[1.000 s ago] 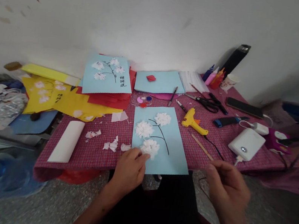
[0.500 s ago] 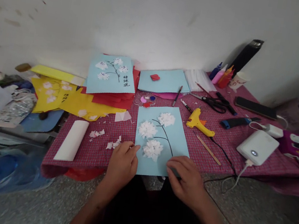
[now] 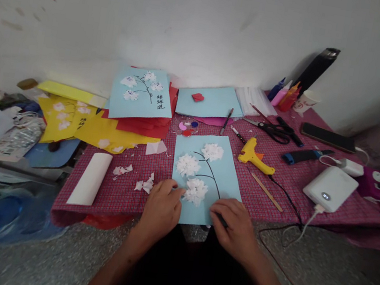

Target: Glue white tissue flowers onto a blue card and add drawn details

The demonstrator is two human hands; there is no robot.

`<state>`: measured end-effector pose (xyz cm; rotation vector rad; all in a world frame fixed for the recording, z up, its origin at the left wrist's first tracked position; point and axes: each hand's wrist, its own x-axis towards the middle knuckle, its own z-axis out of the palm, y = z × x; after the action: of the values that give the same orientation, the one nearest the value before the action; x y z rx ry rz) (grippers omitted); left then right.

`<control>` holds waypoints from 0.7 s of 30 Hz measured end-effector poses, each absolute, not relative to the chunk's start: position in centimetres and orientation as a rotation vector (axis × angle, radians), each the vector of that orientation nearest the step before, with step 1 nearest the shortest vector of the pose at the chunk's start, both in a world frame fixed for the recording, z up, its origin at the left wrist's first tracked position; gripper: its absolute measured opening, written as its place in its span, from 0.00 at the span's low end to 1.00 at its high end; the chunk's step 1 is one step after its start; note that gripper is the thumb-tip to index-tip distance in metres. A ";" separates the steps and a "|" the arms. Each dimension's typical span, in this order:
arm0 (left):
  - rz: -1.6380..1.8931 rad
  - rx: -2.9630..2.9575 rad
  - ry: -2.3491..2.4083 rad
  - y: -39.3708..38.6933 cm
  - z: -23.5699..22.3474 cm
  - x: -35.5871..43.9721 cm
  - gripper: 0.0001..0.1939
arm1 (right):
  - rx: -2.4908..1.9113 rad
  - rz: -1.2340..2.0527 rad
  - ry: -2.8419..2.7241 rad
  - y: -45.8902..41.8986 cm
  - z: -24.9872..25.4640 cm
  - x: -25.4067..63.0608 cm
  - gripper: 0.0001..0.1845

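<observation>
Our cloth-covered tabletop [image 3: 118,201] has the light blue sheet [image 3: 226,174] poking past its front edge. Our left hand [image 3: 163,206] is loosely curled over the sheet's near left corner, our right hand [image 3: 232,225] half-curled on the near right, can't tell if either's pinching. Nearest white paper flower [image 3: 196,191] sits just beside the left.

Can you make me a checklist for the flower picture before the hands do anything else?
1. Hands at the sheet: ok. The left hand and right hand are at opposite sides of its lower end.
2. Blue flower sheet fully on the table: not ok. Its lower edge seems to stick out past the front.
3. Three white flowers on the sheet: ok.
4. Flowers stuck firmly: cannot tell.
5. Yellow glue gun off the sheet: ok, lying to its right.
6. Glue gun cool: cannot tell.
</observation>
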<state>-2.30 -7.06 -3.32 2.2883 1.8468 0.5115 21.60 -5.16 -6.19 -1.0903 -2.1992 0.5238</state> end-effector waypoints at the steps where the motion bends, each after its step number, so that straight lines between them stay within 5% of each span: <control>1: 0.529 2.289 1.843 -7.1 -3.4 -2.4 0.17 | -1.092 0.524 -2.201 -5.2 -6.2 21.6 0.06; 10: 0.816 2.258 1.817 -8.1 -4.3 -2.9 0.14 | -1.053 0.473 -2.262 -5.6 -5.6 21.5 0.07; 21: 0.554 2.349 1.732 -9.1 -4.2 -0.6 0.14 | -1.184 0.368 -2.384 -5.7 -5.3 19.4 0.11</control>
<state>-0.57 -9.10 -4.16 2.3486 1.7325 0.5536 19.37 -5.65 -5.32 -1.1838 -2.3842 0.3685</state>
